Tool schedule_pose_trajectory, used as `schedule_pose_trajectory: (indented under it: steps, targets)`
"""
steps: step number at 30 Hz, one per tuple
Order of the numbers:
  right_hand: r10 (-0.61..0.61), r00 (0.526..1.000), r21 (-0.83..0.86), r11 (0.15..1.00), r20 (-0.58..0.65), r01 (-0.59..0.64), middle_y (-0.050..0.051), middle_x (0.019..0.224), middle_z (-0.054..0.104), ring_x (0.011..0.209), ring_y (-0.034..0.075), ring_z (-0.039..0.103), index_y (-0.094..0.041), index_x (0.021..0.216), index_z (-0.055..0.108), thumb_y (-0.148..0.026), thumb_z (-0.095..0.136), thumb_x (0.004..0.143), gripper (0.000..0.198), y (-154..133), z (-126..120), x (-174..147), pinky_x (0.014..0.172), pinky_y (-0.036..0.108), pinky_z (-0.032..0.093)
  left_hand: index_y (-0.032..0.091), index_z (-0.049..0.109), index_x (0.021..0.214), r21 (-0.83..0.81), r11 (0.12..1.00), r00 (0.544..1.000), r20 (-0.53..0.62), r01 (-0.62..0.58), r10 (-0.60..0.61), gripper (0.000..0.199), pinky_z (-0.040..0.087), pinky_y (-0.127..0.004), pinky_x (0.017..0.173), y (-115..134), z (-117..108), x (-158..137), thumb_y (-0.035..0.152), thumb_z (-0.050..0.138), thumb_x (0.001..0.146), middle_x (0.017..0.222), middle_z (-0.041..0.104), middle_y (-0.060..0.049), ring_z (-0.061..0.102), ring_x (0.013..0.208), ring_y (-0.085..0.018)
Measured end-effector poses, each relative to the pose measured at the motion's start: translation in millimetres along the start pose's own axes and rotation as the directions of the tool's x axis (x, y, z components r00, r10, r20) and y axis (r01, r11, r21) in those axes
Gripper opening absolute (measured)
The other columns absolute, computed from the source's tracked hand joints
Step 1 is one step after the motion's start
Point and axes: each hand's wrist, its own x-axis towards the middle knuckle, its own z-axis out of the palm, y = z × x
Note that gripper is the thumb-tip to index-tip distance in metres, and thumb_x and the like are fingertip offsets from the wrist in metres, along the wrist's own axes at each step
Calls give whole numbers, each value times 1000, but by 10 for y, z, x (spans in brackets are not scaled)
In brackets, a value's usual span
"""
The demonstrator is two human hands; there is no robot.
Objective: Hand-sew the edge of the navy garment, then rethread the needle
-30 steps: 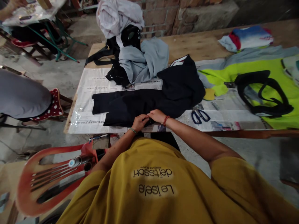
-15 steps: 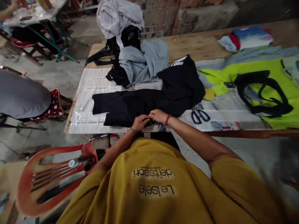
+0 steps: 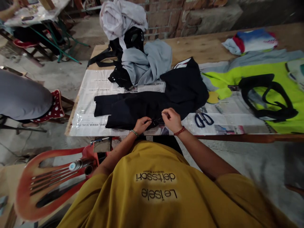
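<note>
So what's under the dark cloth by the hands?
Newspaper shows past the left end of the dark cloth, running up to its edges. What lies under its middle can't be seen; the cloth covers it.

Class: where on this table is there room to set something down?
Free: newspaper left of the dark garment; wood between the grey cloth and the blue-white bundle. Crowded: around the left hand and right hand, and across the lime garment.

The left hand (image 3: pixel 141 125) pinches the dark garment (image 3: pixel 135 106); at its three o'clock, the right hand (image 3: pixel 173 121) pinches a thin thread (image 3: pixel 159 120)! From that right hand, dark-handled scissors (image 3: pixel 199 119) lie at three, grey cloth (image 3: pixel 152 61) at eleven, a red chair (image 3: pixel 22 193) at eight.
</note>
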Motion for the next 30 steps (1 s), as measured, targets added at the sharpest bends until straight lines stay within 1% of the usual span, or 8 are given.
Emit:
schedule_pose_trajectory:
  steps: [1,4,7,11,14,17,23,30]
  targets:
    - [-13,1000,5,1000,4,13,2,73,58,64,13,53,-19,79,61,-20,52,83,10,1,14,-117,64,24,45,16,68,82,0,1000,1000,-2,-7,7,12,47,-21,73,-4,2,-1,23,58,82,80,68,-1,60,75,-11]
    - [-11,997,19,1000,79,9,2,73,58,62,13,54,-19,81,60,-19,55,82,6,16,140,-425,61,24,45,16,68,82,1,999,999,-11,-38,38,12,47,-21,72,-15,7,-3,23,58,82,78,68,-1,60,73,-11]
    - [-9,993,27,1000,119,6,3,78,61,62,13,55,-19,88,61,-22,57,83,7,54,317,-573,60,24,46,16,68,82,9,998,998,-12,-57,57,12,48,-22,72,-26,9,-2,23,59,82,79,69,-2,60,73,-11]
    - [-80,988,-4,997,135,82,6,85,65,75,16,60,-19,93,62,-26,53,89,12,101,469,-552,70,27,49,17,69,82,34,996,997,-6,-77,77,10,49,-22,73,-48,15,-4,21,59,81,80,69,-2,62,75,-12]
    - [-126,983,-32,991,131,131,7,86,67,82,17,62,-19,93,63,-28,47,93,18,117,504,-512,76,29,50,17,69,82,60,993,995,13,-104,103,10,49,-23,73,-69,19,-8,20,59,81,80,69,-2,62,76,-12]
    - [-138,982,-57,988,131,147,6,87,68,83,17,63,-20,95,65,-29,45,94,22,127,509,-512,77,28,51,16,69,83,73,989,991,35,-128,126,12,50,-23,73,-78,20,-10,19,58,81,81,69,-3,63,76,-12]
    - [-116,975,-45,991,192,127,9,91,68,86,18,63,-20,97,67,-29,41,95,27,128,488,-506,80,30,51,16,69,82,78,988,990,51,-134,130,12,50,-24,75,-33,18,-6,17,57,80,82,69,-3,62,77,-12]
    - [-73,979,51,997,190,65,7,88,68,86,19,63,-21,91,67,-25,46,92,21,112,465,-416,81,33,52,16,70,82,65,994,996,45,-86,83,10,50,-24,75,12,9,-15,19,60,80,82,70,-3,62,76,-12]
